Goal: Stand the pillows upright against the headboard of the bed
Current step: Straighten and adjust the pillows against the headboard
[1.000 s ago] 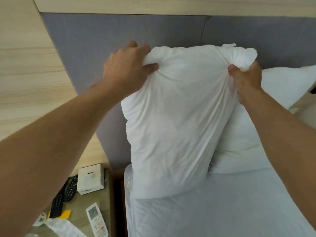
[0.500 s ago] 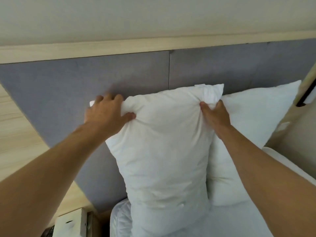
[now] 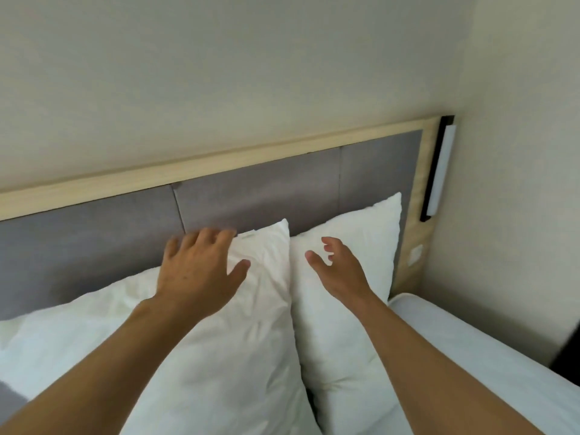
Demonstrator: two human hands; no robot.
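Both forearms cover a good chunk of the pillows' lower halves, and the bottom edge of each pillow runs out of frame, so where they meet the mattress isn't visible. The left end of the left pillow (image 3: 201,334) is cut off too, and the fingers of the left hand (image 3: 198,274) are motion-blurred.

The left pillow leans back against the grey padded headboard (image 3: 257,196), its top right corner poking up and its long axis running more or less sideways along the head edge of the bed (image 3: 470,350). The right pillow (image 3: 354,246) stands more upright, long axis up and down, its top corner pointing at the headboard's right end, near the bed's head-right corner. The two touch along a seam in the middle.

The left hand lies spread flat on the top of the left pillow, not gripping. The right hand (image 3: 340,268) hovers loose in front of the right pillow, fingers apart, holding nothing.

Half a second back both hands were pinching the top corners of one pillow and holding it up tall; now it's let go and has slumped wider. The view has also swung right, so the wall light (image 3: 439,171) shows.
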